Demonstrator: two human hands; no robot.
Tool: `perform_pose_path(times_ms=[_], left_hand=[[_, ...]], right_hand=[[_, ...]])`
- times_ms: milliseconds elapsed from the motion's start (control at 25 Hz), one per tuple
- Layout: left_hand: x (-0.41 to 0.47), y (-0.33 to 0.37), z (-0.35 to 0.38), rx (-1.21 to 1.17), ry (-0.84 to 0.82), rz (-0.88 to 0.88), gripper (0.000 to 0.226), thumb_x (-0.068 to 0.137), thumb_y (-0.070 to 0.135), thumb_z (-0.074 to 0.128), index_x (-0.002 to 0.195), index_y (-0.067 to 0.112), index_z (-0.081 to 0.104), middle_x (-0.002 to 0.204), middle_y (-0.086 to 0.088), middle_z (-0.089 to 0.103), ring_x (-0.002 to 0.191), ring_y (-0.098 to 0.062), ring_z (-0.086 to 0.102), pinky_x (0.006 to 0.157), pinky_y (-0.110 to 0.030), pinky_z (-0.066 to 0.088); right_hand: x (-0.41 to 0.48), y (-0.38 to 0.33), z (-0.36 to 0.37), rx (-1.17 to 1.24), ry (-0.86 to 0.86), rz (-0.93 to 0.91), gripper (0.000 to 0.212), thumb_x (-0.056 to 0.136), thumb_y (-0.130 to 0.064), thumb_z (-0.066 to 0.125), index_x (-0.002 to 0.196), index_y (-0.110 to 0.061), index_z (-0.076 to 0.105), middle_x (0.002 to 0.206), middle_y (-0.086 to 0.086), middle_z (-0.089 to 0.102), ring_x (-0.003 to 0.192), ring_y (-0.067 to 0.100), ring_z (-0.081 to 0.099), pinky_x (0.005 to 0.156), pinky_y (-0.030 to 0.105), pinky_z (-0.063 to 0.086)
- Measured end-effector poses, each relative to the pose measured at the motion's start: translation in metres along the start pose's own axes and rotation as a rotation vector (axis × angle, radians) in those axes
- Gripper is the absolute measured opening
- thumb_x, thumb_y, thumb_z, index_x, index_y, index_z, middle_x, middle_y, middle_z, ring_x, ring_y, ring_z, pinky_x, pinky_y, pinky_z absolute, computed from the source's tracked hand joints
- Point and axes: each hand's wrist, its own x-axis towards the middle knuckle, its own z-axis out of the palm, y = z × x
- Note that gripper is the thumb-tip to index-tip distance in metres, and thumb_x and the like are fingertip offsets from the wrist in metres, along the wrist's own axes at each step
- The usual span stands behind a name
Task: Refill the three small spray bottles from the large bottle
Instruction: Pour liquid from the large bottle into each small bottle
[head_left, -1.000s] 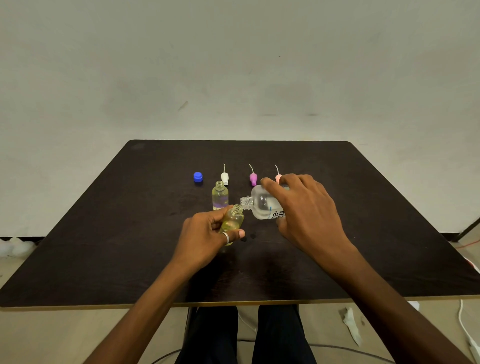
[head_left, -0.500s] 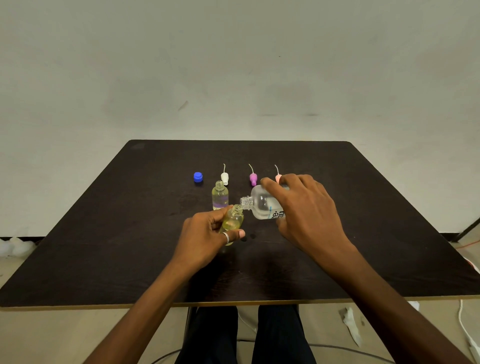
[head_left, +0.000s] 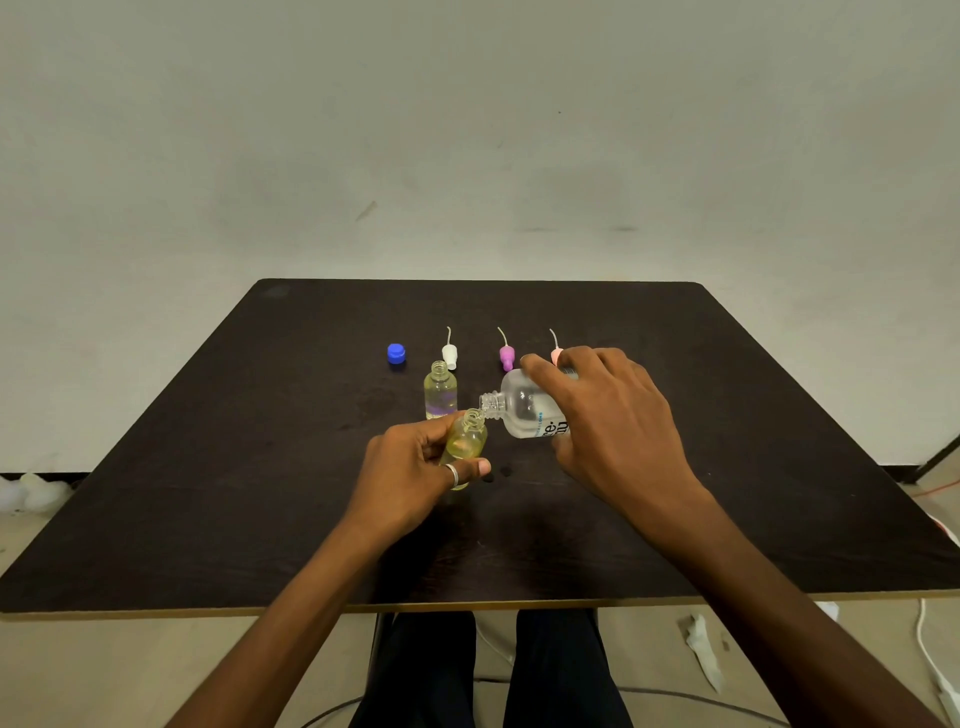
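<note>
My right hand (head_left: 610, 415) grips the large clear bottle (head_left: 524, 405), tipped on its side with its open neck pointing left. That neck sits right at the mouth of a small yellowish bottle (head_left: 466, 441), which my left hand (head_left: 410, 467) holds slightly tilted above the dark table (head_left: 208, 493). A second small open bottle (head_left: 440, 389) with clear liquid stands upright just behind my left hand. A third small bottle is not visible; my hands may hide it.
Behind the bottles lie a blue cap (head_left: 396, 353) and three spray tops in a row: white (head_left: 450, 356), purple (head_left: 506, 356) and pink (head_left: 556, 353), the last partly behind my right hand. Small wet spots (head_left: 498, 473) mark the table by my left thumb.
</note>
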Motion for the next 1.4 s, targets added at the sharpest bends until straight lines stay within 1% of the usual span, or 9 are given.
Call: perform_pose_path(times_ms=[120, 240, 280, 520, 800, 1040, 1240, 1400], left_hand=[[0.0000, 0.0017, -0.0008, -0.002, -0.013, -0.006, 0.041, 0.074, 0.029, 0.086, 0.101, 0.054, 0.067, 0.092, 0.014, 0.077, 0.093, -0.006, 0.072, 0.090, -0.033, 0.058], [-0.0011, 0.0026, -0.0008, -0.026, -0.025, -0.013, 0.038, 0.075, 0.026, 0.086, 0.106, 0.043, 0.072, 0.091, 0.018, 0.076, 0.090, 0.003, 0.071, 0.092, -0.032, 0.058], [-0.0011, 0.0027, -0.0005, -0.031, -0.029, -0.013, 0.036, 0.076, 0.026, 0.086, 0.107, 0.039, 0.073, 0.090, 0.018, 0.077, 0.090, 0.004, 0.071, 0.092, -0.032, 0.058], [-0.0003, -0.0002, 0.0002, -0.075, -0.046, -0.014, 0.032, 0.076, 0.025, 0.086, 0.106, 0.032, 0.076, 0.092, 0.013, 0.077, 0.093, -0.002, 0.072, 0.093, -0.038, 0.057], [-0.0003, 0.0022, 0.0011, -0.099, -0.051, -0.016, 0.032, 0.077, 0.020, 0.085, 0.106, 0.028, 0.075, 0.091, 0.012, 0.078, 0.093, 0.000, 0.072, 0.095, -0.037, 0.057], [-0.0008, 0.0027, 0.0001, -0.096, -0.055, -0.019, 0.034, 0.077, 0.021, 0.085, 0.108, 0.029, 0.075, 0.094, 0.015, 0.077, 0.095, 0.002, 0.071, 0.095, -0.034, 0.056], [-0.0013, 0.0038, 0.0006, -0.085, -0.041, -0.023, 0.035, 0.076, 0.022, 0.085, 0.108, 0.031, 0.075, 0.095, 0.018, 0.077, 0.094, 0.005, 0.070, 0.093, -0.028, 0.056], [-0.0008, 0.0033, 0.0011, -0.085, -0.041, -0.020, 0.034, 0.076, 0.023, 0.085, 0.108, 0.029, 0.075, 0.094, 0.017, 0.077, 0.094, 0.003, 0.071, 0.093, -0.031, 0.057]], right_hand=[[0.0001, -0.0003, -0.0003, -0.004, -0.003, 0.000, 0.077, 0.066, -0.017, 0.078, 0.134, -0.030, 0.046, 0.116, 0.004, 0.060, 0.105, 0.028, 0.055, 0.084, 0.041, 0.050], [0.0004, -0.0007, -0.0005, -0.002, -0.001, 0.003, 0.077, 0.065, -0.018, 0.078, 0.134, -0.030, 0.046, 0.116, 0.003, 0.060, 0.105, 0.028, 0.055, 0.084, 0.041, 0.050], [0.0004, -0.0007, -0.0006, -0.003, 0.001, 0.004, 0.077, 0.065, -0.017, 0.078, 0.134, -0.030, 0.046, 0.115, 0.003, 0.060, 0.104, 0.027, 0.055, 0.083, 0.041, 0.050], [0.0004, -0.0003, -0.0011, -0.001, -0.002, 0.000, 0.077, 0.066, -0.017, 0.078, 0.135, -0.030, 0.045, 0.116, 0.003, 0.060, 0.105, 0.027, 0.055, 0.084, 0.041, 0.050], [0.0005, -0.0013, -0.0019, 0.002, 0.012, 0.002, 0.076, 0.065, -0.016, 0.078, 0.133, -0.029, 0.046, 0.114, 0.003, 0.060, 0.103, 0.027, 0.055, 0.082, 0.040, 0.050], [0.0010, -0.0011, -0.0023, -0.004, -0.003, -0.002, 0.077, 0.067, -0.017, 0.077, 0.135, -0.029, 0.044, 0.117, 0.003, 0.059, 0.106, 0.027, 0.054, 0.084, 0.041, 0.050], [0.0010, -0.0016, -0.0030, -0.008, 0.000, -0.003, 0.077, 0.065, -0.017, 0.078, 0.134, -0.029, 0.046, 0.116, 0.004, 0.060, 0.105, 0.028, 0.055, 0.084, 0.041, 0.050], [0.0008, -0.0010, -0.0030, -0.010, -0.001, -0.001, 0.077, 0.065, -0.017, 0.078, 0.134, -0.030, 0.045, 0.115, 0.003, 0.059, 0.105, 0.027, 0.054, 0.083, 0.041, 0.050]])
